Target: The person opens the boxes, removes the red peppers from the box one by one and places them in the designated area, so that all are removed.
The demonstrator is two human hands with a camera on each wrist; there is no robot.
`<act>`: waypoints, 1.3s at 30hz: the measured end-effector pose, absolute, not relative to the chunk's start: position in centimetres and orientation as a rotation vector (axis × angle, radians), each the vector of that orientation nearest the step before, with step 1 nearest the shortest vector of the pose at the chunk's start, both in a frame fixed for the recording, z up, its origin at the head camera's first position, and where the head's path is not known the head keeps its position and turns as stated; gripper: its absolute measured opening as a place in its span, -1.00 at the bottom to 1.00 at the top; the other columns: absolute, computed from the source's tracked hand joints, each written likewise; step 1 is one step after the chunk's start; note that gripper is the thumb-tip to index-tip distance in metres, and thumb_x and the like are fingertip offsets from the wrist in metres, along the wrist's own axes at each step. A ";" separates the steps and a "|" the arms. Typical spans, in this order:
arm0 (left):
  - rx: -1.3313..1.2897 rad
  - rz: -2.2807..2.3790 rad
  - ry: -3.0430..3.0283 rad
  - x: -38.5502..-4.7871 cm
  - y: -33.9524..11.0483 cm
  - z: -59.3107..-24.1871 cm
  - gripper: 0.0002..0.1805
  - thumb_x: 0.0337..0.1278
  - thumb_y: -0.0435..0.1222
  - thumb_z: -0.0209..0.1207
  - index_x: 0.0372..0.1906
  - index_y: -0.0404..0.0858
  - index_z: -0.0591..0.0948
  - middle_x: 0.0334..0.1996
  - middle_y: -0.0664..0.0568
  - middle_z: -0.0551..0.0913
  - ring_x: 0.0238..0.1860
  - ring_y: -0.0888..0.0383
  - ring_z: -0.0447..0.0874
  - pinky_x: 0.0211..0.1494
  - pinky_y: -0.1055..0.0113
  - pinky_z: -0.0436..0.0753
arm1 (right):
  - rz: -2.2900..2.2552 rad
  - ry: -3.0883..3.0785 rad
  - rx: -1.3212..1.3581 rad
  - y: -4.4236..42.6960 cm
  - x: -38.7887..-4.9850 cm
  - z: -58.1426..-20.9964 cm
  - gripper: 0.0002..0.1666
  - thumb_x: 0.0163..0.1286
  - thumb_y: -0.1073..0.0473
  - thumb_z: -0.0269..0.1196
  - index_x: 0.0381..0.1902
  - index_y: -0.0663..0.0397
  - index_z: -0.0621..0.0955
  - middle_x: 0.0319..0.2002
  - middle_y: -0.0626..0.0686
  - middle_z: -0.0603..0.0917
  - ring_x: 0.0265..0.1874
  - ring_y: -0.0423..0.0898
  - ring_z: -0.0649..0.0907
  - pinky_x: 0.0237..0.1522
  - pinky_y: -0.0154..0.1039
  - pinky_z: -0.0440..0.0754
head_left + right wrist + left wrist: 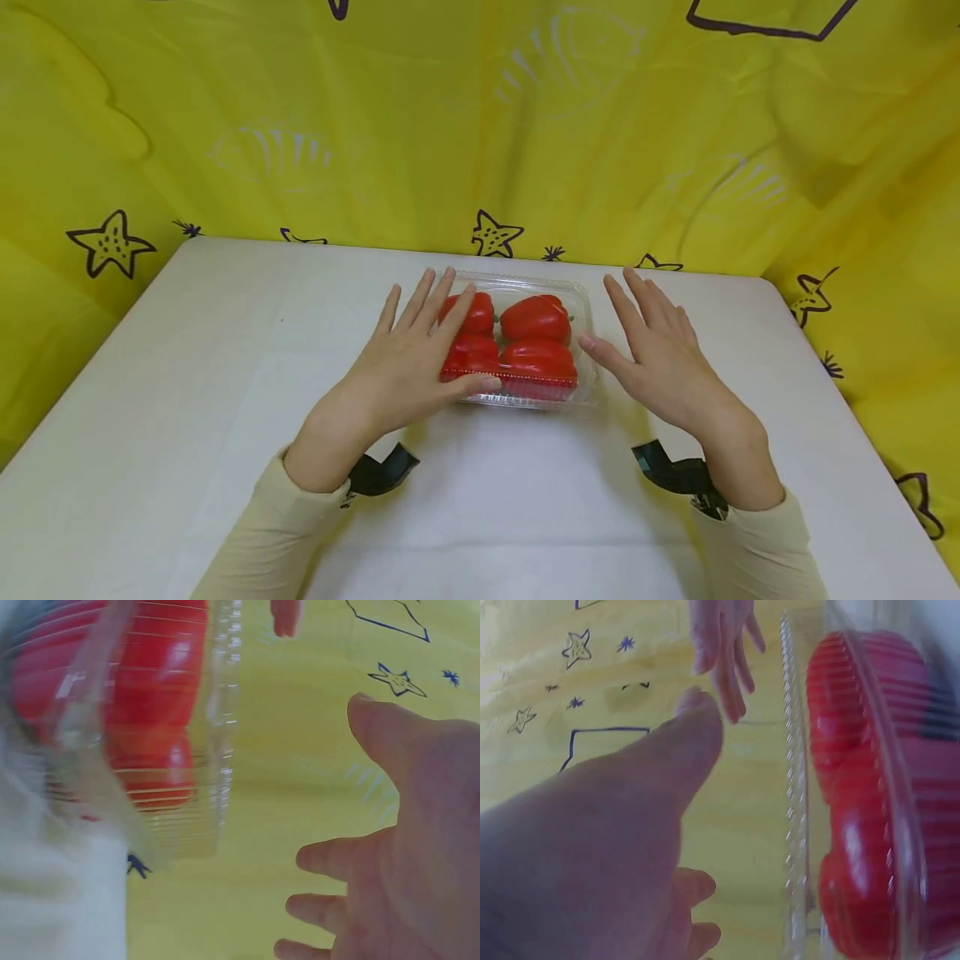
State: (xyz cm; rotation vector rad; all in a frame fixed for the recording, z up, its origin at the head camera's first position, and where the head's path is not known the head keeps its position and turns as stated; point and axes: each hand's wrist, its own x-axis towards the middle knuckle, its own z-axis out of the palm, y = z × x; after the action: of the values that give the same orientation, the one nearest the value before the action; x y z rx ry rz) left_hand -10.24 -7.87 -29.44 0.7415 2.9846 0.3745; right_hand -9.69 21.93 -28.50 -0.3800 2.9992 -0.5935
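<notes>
A clear plastic clamshell box point(582, 302) with several red bell peppers point(536, 319) in it stands on the white table, its lid down. My left hand point(401, 362) is spread over the box's left side and hides part of the peppers there. Just off the right side is my right hand point(663, 358), palm down with fingers apart. Both wrist views show the hands at a height above the box's ridged rim point(225, 735), apart from it. Neither hand holds anything. In the left wrist view the left thumb point(694, 735) points toward the other hand.
The white table point(187, 375) reaches out on both sides of the box and in front of it. A yellow cloth point(420, 167) with drawn stars and fish hangs behind the table and along its sides. Dark bands point(382, 471) are on both wrists, at the sleeve cuffs.
</notes>
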 end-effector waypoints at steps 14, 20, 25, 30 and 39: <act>1.107 0.300 2.878 -9.6 -3.9 -30.8 -0.04 0.20 0.19 0.20 0.57 -0.13 0.13 0.58 -0.10 0.06 0.61 -0.11 -0.11 0.62 -0.07 -0.01 | -1.006 2.847 -0.397 22.2 -9.4 -31.7 -0.14 0.51 -0.12 0.09 0.56 0.11 0.06 0.53 0.25 0.10 0.48 0.29 0.16 0.36 0.43 0.21; 1.184 0.182 2.868 -9.6 -1.5 -31.2 -0.08 0.21 0.18 0.19 0.56 -0.08 0.15 0.58 -0.05 0.09 0.62 -0.06 -0.10 0.62 -0.05 -0.06 | -1.224 2.730 -0.350 22.0 -9.2 -33.4 -0.25 0.57 -0.01 0.04 0.53 0.20 0.10 0.46 0.26 0.26 0.39 0.28 0.38 0.31 0.30 0.41; 1.166 0.103 2.909 -9.6 0.0 -31.8 -0.07 0.17 0.19 0.22 0.55 -0.07 0.16 0.58 -0.02 0.10 0.61 -0.06 -0.06 0.61 -0.10 0.00 | -1.427 2.575 -0.282 22.0 -9.0 -34.0 -0.31 0.60 -0.02 -0.02 0.52 0.19 0.14 0.38 0.23 0.40 0.29 0.15 0.52 0.24 0.02 0.58; 1.162 0.019 2.978 -9.4 0.9 -32.0 -0.10 0.13 0.18 0.26 0.52 -0.01 0.22 0.54 -0.01 0.21 0.58 -0.05 0.06 0.58 -0.15 0.10 | -1.695 2.289 -0.149 22.6 -9.1 -34.2 -0.34 0.61 0.04 -0.05 0.49 0.28 0.14 0.13 0.08 0.55 0.03 -0.18 0.59 0.02 -0.36 0.67; 1.224 -0.025 3.021 -9.5 1.4 -32.2 -0.14 0.15 0.20 0.22 0.51 0.02 0.25 0.52 -0.01 0.26 0.55 -0.05 0.15 0.55 -0.15 0.18 | -1.980 1.755 -0.167 24.2 -9.0 -35.2 -0.49 0.55 0.33 -0.10 0.40 0.16 0.20 -0.12 -0.06 0.55 -0.21 -0.16 0.64 -0.10 -0.20 0.75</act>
State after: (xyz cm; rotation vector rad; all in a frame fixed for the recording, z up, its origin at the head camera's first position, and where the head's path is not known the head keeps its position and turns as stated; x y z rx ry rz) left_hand -9.54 1.40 -32.24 1.2238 3.0211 -0.0248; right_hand -9.03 24.17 -35.24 -0.1673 1.7553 -1.9801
